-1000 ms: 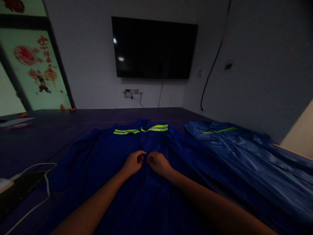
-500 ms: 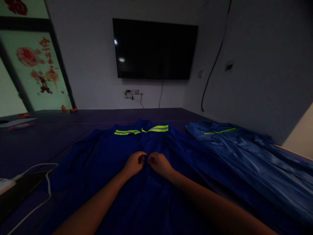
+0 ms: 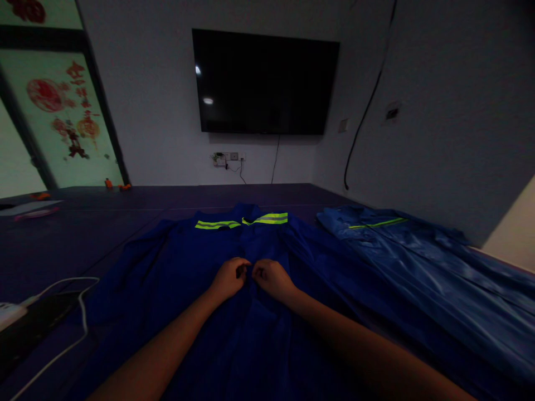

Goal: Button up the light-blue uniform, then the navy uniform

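Note:
A dark blue work jacket (image 3: 192, 262) lies spread on the floor, its collar pointing away from me. Yellow-green and grey reflective strips (image 3: 271, 219) cross its chest. Along the front placket, my left hand (image 3: 229, 277) pinches the cloth from the left side, fingers curled. Facing it, my right hand (image 3: 272, 278) is closed on the same front edge, fingertips only a little apart from the left ones. Whether a button or zip sits between the fingers is too dark to see.
To the right lies a second, lighter blue jacket (image 3: 418, 267) with a yellow-green strip. A white cable (image 3: 84, 312) runs from a white power strip (image 3: 10, 314) at the left. Small orange objects (image 3: 124, 187) lie by the door. A television (image 3: 267, 83) hangs on the far wall.

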Demonstrator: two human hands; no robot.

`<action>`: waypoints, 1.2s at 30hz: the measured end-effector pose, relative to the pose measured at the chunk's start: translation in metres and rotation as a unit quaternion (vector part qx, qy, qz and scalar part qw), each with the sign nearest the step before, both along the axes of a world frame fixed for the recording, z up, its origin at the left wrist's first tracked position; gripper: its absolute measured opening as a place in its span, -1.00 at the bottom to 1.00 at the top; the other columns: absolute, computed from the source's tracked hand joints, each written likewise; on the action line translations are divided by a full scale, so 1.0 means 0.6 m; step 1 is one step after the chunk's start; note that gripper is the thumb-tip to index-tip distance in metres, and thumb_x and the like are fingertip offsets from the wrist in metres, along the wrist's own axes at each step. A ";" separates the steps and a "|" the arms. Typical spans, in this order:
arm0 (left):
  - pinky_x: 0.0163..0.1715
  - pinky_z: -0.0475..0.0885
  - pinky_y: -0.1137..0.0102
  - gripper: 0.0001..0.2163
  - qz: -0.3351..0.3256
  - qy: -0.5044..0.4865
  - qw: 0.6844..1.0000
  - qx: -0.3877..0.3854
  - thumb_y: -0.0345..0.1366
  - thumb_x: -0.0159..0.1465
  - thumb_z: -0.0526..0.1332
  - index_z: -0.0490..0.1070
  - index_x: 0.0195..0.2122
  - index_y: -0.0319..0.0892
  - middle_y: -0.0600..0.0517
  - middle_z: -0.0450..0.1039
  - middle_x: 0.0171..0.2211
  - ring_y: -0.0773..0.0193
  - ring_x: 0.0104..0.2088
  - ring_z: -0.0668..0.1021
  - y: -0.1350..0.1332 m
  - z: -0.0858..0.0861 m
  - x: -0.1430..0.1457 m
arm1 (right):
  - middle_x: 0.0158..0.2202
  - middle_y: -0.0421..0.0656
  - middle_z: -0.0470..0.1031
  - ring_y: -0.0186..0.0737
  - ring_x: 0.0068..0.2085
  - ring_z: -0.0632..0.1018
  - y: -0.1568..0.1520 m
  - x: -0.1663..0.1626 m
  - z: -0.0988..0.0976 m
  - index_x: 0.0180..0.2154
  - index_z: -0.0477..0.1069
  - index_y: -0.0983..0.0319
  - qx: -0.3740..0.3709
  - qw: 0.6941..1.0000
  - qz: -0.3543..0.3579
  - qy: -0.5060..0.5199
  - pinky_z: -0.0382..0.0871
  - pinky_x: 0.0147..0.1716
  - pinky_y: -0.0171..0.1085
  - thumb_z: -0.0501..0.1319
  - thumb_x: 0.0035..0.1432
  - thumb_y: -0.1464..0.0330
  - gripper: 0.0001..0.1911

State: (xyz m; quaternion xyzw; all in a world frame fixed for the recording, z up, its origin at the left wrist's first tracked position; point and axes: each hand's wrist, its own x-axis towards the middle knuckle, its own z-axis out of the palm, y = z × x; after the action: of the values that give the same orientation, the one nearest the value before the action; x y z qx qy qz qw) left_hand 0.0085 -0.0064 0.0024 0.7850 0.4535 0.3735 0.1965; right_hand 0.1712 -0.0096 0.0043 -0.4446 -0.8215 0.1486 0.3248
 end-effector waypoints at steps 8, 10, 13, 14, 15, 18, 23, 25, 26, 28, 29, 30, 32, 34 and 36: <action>-0.36 0.34 0.47 -0.71 -0.004 0.008 1.000 0.003 -0.57 0.03 0.06 0.44 -0.26 -0.24 0.00 0.46 -0.40 0.34 -0.39 0.47 0.001 0.001 0.000 | -0.48 -0.22 0.39 -0.38 -0.48 0.37 -0.001 -0.002 0.002 -0.45 0.39 0.26 -0.002 1.000 -0.008 -0.012 0.16 -0.48 -0.43 0.12 -0.12 0.57 -0.84; -0.36 0.34 0.47 -0.71 -0.004 0.007 1.000 0.004 -0.57 0.03 0.06 0.44 -0.26 -0.24 0.01 0.45 -0.41 0.34 -0.39 0.47 0.000 0.002 0.000 | -0.47 -0.21 0.39 -0.38 -0.47 0.37 -0.002 -0.002 0.002 -0.44 0.39 0.26 -0.002 1.000 -0.009 -0.014 0.16 -0.48 -0.42 0.12 -0.11 0.57 -0.84; -0.36 0.34 0.47 -0.71 -0.005 0.006 1.000 0.006 -0.57 0.03 0.05 0.44 -0.27 -0.23 0.01 0.45 -0.41 0.34 -0.39 0.46 -0.001 0.001 0.001 | -0.46 -0.21 0.39 -0.38 -0.47 0.37 -0.002 -0.001 0.003 -0.44 0.40 0.25 -0.003 1.000 -0.008 -0.018 0.17 -0.46 -0.42 0.12 -0.11 0.57 -0.84; -0.36 0.34 0.47 -0.72 -0.005 0.006 1.000 0.006 -0.57 0.04 0.05 0.44 -0.27 -0.24 0.01 0.45 -0.41 0.34 -0.38 0.46 0.000 0.001 0.001 | -0.46 -0.21 0.40 -0.39 -0.47 0.37 -0.003 -0.001 0.004 -0.44 0.40 0.25 -0.005 1.000 -0.007 -0.018 0.18 -0.46 -0.42 0.12 -0.11 0.57 -0.84; -0.36 0.34 0.47 -0.72 -0.005 0.006 1.000 0.006 -0.57 0.04 0.05 0.44 -0.28 -0.24 0.01 0.44 -0.40 0.34 -0.38 0.46 0.000 0.001 0.001 | -0.46 -0.21 0.40 -0.39 -0.47 0.37 -0.003 -0.001 0.004 -0.44 0.40 0.25 -0.006 1.000 -0.006 -0.017 0.18 -0.45 -0.42 0.12 -0.11 0.57 -0.83; -0.36 0.33 0.48 -0.72 -0.005 0.010 1.000 0.003 -0.56 0.04 0.05 0.44 -0.27 -0.24 0.00 0.44 -0.40 0.34 -0.38 0.46 0.000 -0.001 0.000 | -0.46 -0.21 0.40 -0.38 -0.46 0.38 -0.003 0.000 0.005 -0.45 0.41 0.25 -0.007 1.000 -0.003 -0.015 0.19 -0.44 -0.42 0.12 -0.12 0.58 -0.83; -0.35 0.34 0.47 -0.71 -0.010 0.008 1.000 0.001 -0.56 0.04 0.04 0.44 -0.27 -0.22 0.03 0.43 -0.42 0.34 -0.37 0.46 0.000 0.001 -0.001 | -0.46 -0.21 0.41 -0.36 -0.42 0.41 0.000 0.001 0.004 -0.46 0.42 0.24 -0.007 1.000 0.005 -0.015 0.21 -0.41 -0.43 0.13 -0.13 0.59 -0.81; -0.35 0.34 0.47 -0.71 -0.012 0.009 1.000 0.001 -0.56 0.04 0.04 0.45 -0.27 -0.22 0.03 0.42 -0.42 0.34 -0.37 0.46 0.000 0.002 -0.001 | -0.47 -0.21 0.41 -0.35 -0.41 0.41 0.001 0.002 0.003 -0.47 0.43 0.24 -0.009 1.000 0.008 -0.010 0.22 -0.41 -0.42 0.13 -0.13 0.59 -0.81; -0.35 0.34 0.47 -0.72 -0.012 0.010 1.000 0.000 -0.55 0.04 0.04 0.45 -0.28 -0.23 0.02 0.42 -0.42 0.34 -0.37 0.46 0.000 0.002 -0.001 | -0.47 -0.21 0.41 -0.35 -0.42 0.41 0.001 0.002 0.003 -0.47 0.43 0.24 -0.010 1.000 0.008 -0.008 0.22 -0.41 -0.42 0.13 -0.13 0.59 -0.82; -0.35 0.33 0.46 -0.72 -0.010 0.009 1.000 0.000 -0.55 0.04 0.04 0.45 -0.28 -0.23 0.02 0.42 -0.42 0.34 -0.38 0.45 -0.001 0.002 -0.001 | -0.47 -0.21 0.41 -0.35 -0.43 0.41 0.001 0.001 0.002 -0.47 0.43 0.24 -0.011 1.000 0.006 -0.006 0.22 -0.42 -0.41 0.14 -0.12 0.58 -0.83; -0.36 0.33 0.47 -0.72 -0.009 0.009 1.000 0.000 -0.56 0.04 0.04 0.45 -0.28 -0.23 0.02 0.42 -0.42 0.34 -0.37 0.45 -0.001 0.002 -0.001 | -0.47 -0.21 0.41 -0.35 -0.43 0.41 0.001 0.001 0.002 -0.47 0.43 0.24 -0.009 1.000 0.005 -0.008 0.22 -0.42 -0.41 0.14 -0.12 0.58 -0.83; -0.36 0.33 0.47 -0.72 -0.008 0.008 1.000 0.000 -0.56 0.04 0.04 0.45 -0.28 -0.22 0.02 0.42 -0.42 0.34 -0.37 0.45 -0.001 0.002 -0.001 | -0.47 -0.21 0.41 -0.35 -0.44 0.41 0.001 0.001 0.003 -0.47 0.43 0.24 -0.007 1.000 0.003 -0.010 0.22 -0.42 -0.41 0.14 -0.12 0.58 -0.83; -0.36 0.33 0.47 -0.72 -0.007 0.008 1.000 -0.002 -0.56 0.05 0.04 0.45 -0.28 -0.23 0.01 0.42 -0.41 0.34 -0.38 0.46 -0.001 0.002 0.000 | -0.47 -0.21 0.41 -0.35 -0.43 0.40 0.000 0.000 0.003 -0.47 0.42 0.24 0.000 1.000 0.002 -0.015 0.21 -0.42 -0.41 0.13 -0.12 0.58 -0.82; -0.38 0.33 0.47 -0.73 -0.007 0.010 1.000 -0.003 -0.55 0.05 0.04 0.45 -0.29 -0.23 0.01 0.43 -0.40 0.34 -0.39 0.45 -0.002 0.003 0.000 | -0.47 -0.21 0.41 -0.36 -0.43 0.40 -0.002 -0.001 0.003 -0.46 0.42 0.25 0.006 1.000 -0.002 -0.019 0.21 -0.42 -0.41 0.13 -0.11 0.58 -0.83; -0.38 0.32 0.47 -0.73 -0.006 0.012 1.000 -0.003 -0.55 0.05 0.04 0.45 -0.29 -0.23 0.01 0.43 -0.40 0.34 -0.39 0.45 -0.002 0.004 0.000 | -0.46 -0.20 0.41 -0.36 -0.43 0.40 -0.003 -0.001 0.003 -0.45 0.42 0.25 0.006 1.000 -0.005 -0.022 0.20 -0.43 -0.41 0.14 -0.09 0.55 -0.85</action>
State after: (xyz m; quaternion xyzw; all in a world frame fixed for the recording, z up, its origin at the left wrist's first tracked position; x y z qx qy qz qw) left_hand 0.0088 -0.0078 0.0049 0.7915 0.4522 0.3617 0.1955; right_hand 0.1703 -0.0114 0.0059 -0.4503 -0.8267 0.1326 0.3102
